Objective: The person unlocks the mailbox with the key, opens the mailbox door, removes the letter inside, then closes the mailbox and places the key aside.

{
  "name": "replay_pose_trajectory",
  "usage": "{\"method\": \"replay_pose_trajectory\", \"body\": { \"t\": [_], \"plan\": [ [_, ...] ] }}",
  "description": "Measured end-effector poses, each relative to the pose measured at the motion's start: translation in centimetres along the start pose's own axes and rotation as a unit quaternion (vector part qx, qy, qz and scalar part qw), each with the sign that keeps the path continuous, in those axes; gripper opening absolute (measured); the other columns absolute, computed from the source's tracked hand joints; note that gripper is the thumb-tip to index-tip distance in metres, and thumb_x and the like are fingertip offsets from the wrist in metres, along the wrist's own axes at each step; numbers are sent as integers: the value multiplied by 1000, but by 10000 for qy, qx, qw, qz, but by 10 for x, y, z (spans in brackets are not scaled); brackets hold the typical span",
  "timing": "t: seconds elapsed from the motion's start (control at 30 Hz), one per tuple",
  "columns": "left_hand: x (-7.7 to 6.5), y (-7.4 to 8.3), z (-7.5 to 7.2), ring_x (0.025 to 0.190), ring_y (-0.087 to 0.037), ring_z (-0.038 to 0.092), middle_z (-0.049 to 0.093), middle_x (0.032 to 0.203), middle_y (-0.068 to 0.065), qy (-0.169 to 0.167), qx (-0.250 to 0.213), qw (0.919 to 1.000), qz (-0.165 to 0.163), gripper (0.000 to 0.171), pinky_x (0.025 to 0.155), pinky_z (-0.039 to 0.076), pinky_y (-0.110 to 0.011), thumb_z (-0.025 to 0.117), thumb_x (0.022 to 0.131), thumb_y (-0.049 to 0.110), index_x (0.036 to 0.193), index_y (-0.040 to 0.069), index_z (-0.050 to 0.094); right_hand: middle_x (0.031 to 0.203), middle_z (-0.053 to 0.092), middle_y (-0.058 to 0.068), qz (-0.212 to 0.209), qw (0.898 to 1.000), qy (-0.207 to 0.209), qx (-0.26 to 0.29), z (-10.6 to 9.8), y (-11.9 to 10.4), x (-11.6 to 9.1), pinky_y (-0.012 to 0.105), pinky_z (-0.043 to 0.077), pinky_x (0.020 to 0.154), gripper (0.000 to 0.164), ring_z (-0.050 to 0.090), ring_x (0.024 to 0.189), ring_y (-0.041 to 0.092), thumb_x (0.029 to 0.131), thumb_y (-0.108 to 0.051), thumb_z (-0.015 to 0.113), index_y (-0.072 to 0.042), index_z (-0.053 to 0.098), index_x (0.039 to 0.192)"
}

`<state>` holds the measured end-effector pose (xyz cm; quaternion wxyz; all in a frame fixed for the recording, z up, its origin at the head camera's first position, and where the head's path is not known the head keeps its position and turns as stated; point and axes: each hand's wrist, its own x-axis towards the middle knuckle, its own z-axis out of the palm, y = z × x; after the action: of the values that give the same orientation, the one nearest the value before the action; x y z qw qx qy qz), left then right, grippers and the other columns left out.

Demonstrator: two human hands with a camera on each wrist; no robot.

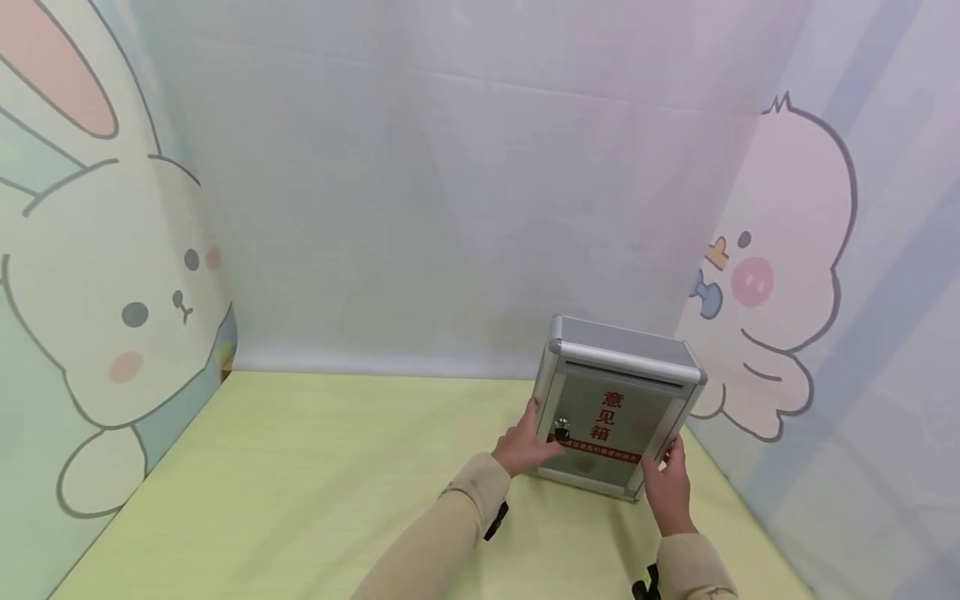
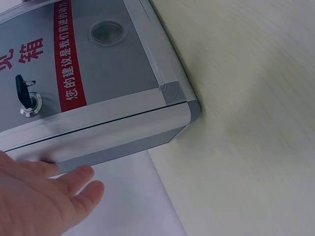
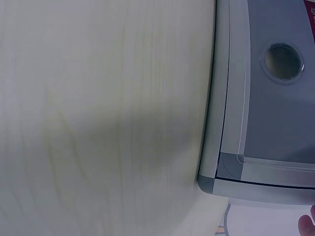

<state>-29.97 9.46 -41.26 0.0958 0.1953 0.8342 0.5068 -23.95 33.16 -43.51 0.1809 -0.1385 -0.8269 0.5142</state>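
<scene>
A grey metal suggestion box point(image 1: 652, 417) with silver edges and red lettering stands upright at the right of the table. Near its top runs a dark slot point(image 1: 622, 374). A black-headed key point(image 2: 23, 92) sits in the lock on its front, and a round window point(image 2: 108, 33) shows lower down. My left hand point(image 1: 522, 446) is at the box's left side, thumb toward the front, fingers extended along the side panel. On the opposite side my right hand point(image 1: 670, 487) has its fingertips at the right edge; only bits of its fingers point(image 3: 306, 226) show in the right wrist view.
The pale yellow wood-grain table point(image 1: 300, 483) extends to the left of the box. Behind it hangs a plain light curtain point(image 1: 420, 208). Side walls carry a cartoon rabbit point(image 1: 112, 275) on the left and a cartoon chick point(image 1: 787, 208) on the right, close beside the box.
</scene>
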Motion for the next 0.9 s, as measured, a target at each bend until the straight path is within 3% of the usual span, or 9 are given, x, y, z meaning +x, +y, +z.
{"method": "replay_pose_trajectory", "body": {
  "t": [0.1,0.17,0.33,0.6,0.9],
  "plan": [
    [-2,2,0,46,-14,27,51,133,-21,-8,19,10000,-34,95,45,28,-32,66,83,35,154,12,6,153,12,29,-13,10000,-94,-17,-2,-1,0,61,20,106,74,16,137,51,93,-8,37,-8,-7,153],
    [-4,4,-1,53,-15,36,45,141,-21,20,63,10000,-40,95,50,34,-33,66,83,37,154,12,8,154,12,29,-20,9999,-132,-17,-3,-2,1,60,20,106,74,16,137,51,94,-8,38,-7,-6,153],
    [-7,5,-6,68,-21,51,43,142,-22,35,-36,10000,25,92,63,44,-39,65,84,37,154,11,12,153,13,30,-18,9997,-233,-77,-5,0,1,58,22,107,73,18,136,51,95,-10,39,-8,-6,153],
    [-13,4,-14,68,-21,57,47,137,-22,79,-164,9998,63,87,60,47,-37,63,85,34,153,9,15,151,16,31,-140,9995,-268,-103,-3,-2,1,59,23,106,70,22,135,52,94,-7,39,-6,0,153],
    [-17,1,-16,70,-20,57,49,136,-21,446,-268,9986,65,74,59,46,-35,59,87,26,150,8,24,152,14,32,-280,9991,-304,-43,5,0,-1,60,23,105,73,22,133,54,92,-2,40,-5,-1,152]
  ]
}}
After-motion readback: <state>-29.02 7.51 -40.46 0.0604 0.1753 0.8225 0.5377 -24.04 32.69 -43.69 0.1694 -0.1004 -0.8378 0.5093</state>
